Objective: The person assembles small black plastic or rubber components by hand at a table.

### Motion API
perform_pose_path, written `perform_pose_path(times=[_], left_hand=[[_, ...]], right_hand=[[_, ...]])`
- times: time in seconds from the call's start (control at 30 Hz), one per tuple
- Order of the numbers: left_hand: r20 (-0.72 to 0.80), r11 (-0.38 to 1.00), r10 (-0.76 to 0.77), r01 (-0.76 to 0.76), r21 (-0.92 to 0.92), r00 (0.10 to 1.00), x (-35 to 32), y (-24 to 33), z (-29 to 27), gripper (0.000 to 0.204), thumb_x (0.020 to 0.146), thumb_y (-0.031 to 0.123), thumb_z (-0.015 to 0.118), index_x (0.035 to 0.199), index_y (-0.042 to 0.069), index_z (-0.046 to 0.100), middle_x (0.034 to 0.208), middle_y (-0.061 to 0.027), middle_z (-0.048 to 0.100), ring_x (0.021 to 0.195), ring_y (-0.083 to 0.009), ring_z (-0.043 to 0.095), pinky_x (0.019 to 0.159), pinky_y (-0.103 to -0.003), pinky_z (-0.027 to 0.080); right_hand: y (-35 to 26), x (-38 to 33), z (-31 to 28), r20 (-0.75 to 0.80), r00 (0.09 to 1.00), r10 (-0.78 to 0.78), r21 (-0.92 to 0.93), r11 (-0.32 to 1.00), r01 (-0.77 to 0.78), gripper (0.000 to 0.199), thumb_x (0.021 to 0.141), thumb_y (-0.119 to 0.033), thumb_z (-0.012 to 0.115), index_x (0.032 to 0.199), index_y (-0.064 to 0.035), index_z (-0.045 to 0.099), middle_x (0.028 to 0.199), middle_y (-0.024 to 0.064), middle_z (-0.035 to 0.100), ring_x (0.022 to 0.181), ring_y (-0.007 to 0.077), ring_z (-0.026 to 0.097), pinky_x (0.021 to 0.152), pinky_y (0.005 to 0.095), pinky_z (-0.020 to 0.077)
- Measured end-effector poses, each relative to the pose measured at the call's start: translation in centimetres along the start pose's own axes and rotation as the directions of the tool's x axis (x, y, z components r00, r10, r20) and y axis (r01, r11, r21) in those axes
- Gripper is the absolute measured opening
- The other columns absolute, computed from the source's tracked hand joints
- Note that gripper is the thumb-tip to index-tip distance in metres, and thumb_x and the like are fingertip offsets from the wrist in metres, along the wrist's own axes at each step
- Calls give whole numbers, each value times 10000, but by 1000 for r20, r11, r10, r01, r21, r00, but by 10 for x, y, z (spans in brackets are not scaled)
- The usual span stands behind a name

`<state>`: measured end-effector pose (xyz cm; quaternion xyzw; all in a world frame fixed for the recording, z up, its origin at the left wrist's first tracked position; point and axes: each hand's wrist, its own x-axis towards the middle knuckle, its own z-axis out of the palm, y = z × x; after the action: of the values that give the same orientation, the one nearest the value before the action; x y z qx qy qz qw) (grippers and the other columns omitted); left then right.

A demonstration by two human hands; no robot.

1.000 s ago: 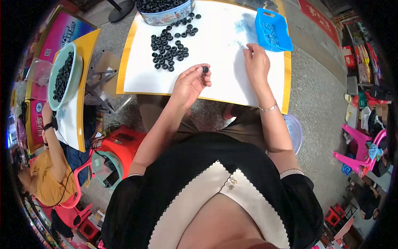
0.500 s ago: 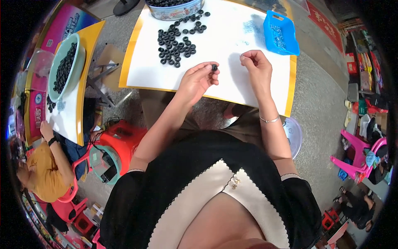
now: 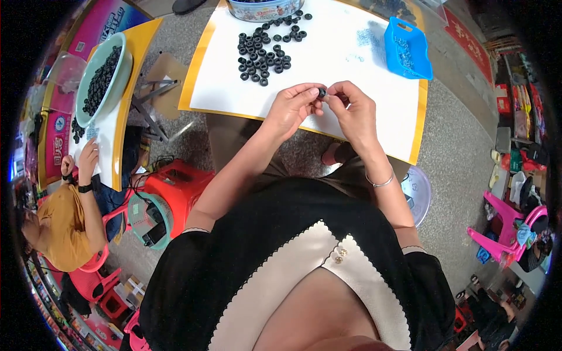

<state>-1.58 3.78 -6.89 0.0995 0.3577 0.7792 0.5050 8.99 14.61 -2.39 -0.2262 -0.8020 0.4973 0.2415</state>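
Observation:
Over the near edge of the white-topped table (image 3: 234,96), my left hand (image 3: 290,111) pinches a small black ring-shaped piece (image 3: 321,93) between thumb and fingers. My right hand (image 3: 356,114) meets it there, its thumb and forefinger closed at the side of the black piece. Whatever sits in that right pinch is too small to make out. Loose black rings (image 3: 263,58) of the same kind lie spread beyond my left hand. Past my right hand stands a blue plastic basket (image 3: 426,67) holding many tiny silvery bits (image 3: 404,52).
A tin tub (image 3: 266,10) of black pieces stands at the far edge. Tiny bits (image 3: 369,36) lie scattered by the basket. On the left, another table bears a pale green basin (image 3: 122,73) of black pieces, where a person in a yellow top (image 3: 67,228) sits. A red stool (image 3: 178,184) stands between.
My right hand has come left and down to the black piece in my left hand; the two hands now meet. At the left table, the other person's hands have moved.

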Motion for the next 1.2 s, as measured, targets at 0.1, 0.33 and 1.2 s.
perform_pose_path(times=[0.1,0.33,1.2], left_hand=[[1,1000,6,-6,26,1000,-1,-2,0,231,898,62,531,1073,-85,564,886,-120,620,726,-155,569,675,-276,502],[98,993,-89,81,82,991,0,3,-7,234,908,65,512,1080,-86,559,896,-114,609,719,-162,571,659,-285,498],[210,992,-128,128,13,969,1,4,-16,214,903,84,529,1074,-33,584,871,-79,611,730,-149,580,666,-304,510]], right_hand=[[0,0,0,13,1000,7,-17,1000,-7,81,778,-46,618,846,-5,604,716,69,605,627,118,553,586,253,451],[7,8,-10,208,969,137,125,978,-165,88,787,-61,641,833,1,600,700,43,595,645,88,537,606,233,446],[-1,27,-10,493,832,255,397,784,-476,189,744,-36,627,908,-33,534,851,22,544,841,115,503,774,225,401]])
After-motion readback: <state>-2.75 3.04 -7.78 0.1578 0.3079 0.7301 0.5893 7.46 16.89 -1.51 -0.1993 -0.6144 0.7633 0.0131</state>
